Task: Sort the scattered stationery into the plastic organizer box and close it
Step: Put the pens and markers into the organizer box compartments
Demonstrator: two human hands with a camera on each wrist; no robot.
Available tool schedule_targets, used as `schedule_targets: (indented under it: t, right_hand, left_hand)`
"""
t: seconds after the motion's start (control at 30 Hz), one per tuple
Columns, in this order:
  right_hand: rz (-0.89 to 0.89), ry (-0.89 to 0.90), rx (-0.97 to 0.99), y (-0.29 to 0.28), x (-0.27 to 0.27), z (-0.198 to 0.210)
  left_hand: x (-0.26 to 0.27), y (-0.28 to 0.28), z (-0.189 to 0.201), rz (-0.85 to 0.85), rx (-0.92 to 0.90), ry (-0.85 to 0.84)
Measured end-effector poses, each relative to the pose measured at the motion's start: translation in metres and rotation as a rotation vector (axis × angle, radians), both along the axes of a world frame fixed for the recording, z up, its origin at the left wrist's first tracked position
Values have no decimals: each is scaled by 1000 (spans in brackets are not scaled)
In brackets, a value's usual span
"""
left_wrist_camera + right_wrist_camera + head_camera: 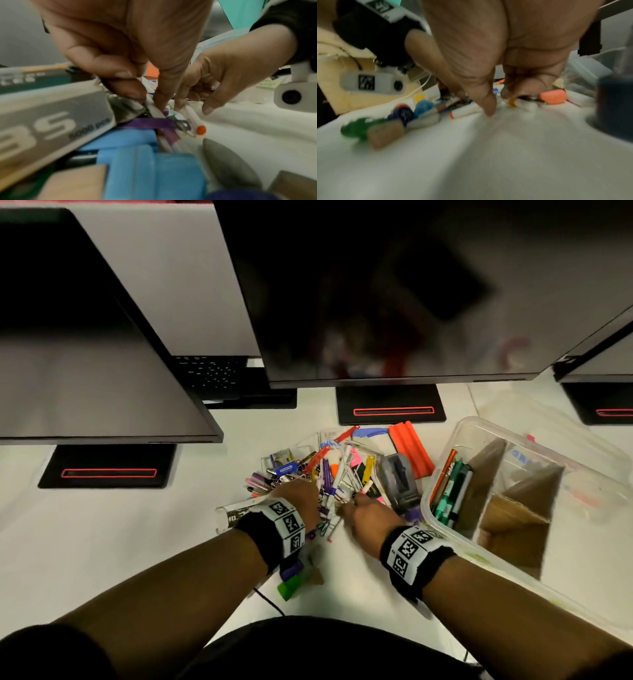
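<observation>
Both hands work in the pile of stationery point(329, 474) that lies at the middle of the head view on the white worktop point(102, 542), below the monitor point(376, 292) that fills the upper centre. The left hand point(298, 498) reaches into the lower left side of the pile; in the left wrist view its fingers point(161, 97) are curled downward and pinch a white pen point(154, 109) lying among other pens and a purple strap point(150, 123). The right hand point(366, 515) sits just right of it at the lower edge of the pile, with its fingers point(488, 102) bent down and narrow, the tips touching the worktop and the pens there; whether they actually grip one is hard to say, since the right wrist view is blurred. A white pen with an orange cap point(193, 119) lies just under the right hand's fingertips. The clear plastic organizer box point(445, 460) stands open at the right of the head view, just beside the pile, with cardboard dividers point(513, 508) inside and a bunch of pens point(452, 491) already in its left compartment. An orange ridged piece point(411, 450) and a grey stapler-like tool point(399, 477) lie between pile and box. A green marker point(291, 587) lies under the left wrist in the lower centre.
</observation>
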State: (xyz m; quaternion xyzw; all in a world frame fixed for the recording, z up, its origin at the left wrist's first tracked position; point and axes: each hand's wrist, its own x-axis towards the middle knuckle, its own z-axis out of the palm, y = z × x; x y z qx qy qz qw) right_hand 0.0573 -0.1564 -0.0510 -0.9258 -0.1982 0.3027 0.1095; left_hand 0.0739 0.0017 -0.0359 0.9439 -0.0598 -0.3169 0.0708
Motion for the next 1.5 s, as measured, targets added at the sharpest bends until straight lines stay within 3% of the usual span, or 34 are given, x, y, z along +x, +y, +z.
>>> schedule_targets:
  t: [0.1, 0.2, 0.3, 0.4, 0.47, 0.6, 0.77, 1.03, 1.17, 1.4, 1.5]
  right_hand:
    - [64, -127, 11, -2, -5, 0]
    - [-18, -261, 81, -3, -6, -4]
    - [-329, -262, 311, 1, 1, 6]
    - [-704, -181, 330, 5, 13, 12]
    - [-797, -121, 307, 7, 18, 13]
    - [-749, -1, 131, 10, 21, 7]
    - [-677, 28, 44, 16, 23, 0]
    - [-728, 102, 126, 15, 27, 11]
    - [-719, 158, 104, 15, 26, 17]
    - [-799, 368, 108, 8, 23, 15]
    - [-837, 384, 135, 4, 18, 15]
  left_hand:
    - [3, 2, -2, 52, -40, -4]
    - [5, 5, 1, 132, -129, 8]
    - [11, 6, 7, 291, -301, -46]
    - [21, -2, 10, 310, -345, -178]
    - [24, -10, 11, 309, -356, -215]
    - [28, -26, 0, 240, -315, -205]
    - [34, -40, -6, 101, -162, -42]
    - [36, -14, -2, 359, -319, -63]
    - [36, 14, 10, 422, -292, -11]
    - [15, 42, 12, 443, -306, -7]
    - [4, 41, 12, 372, -365, -2]
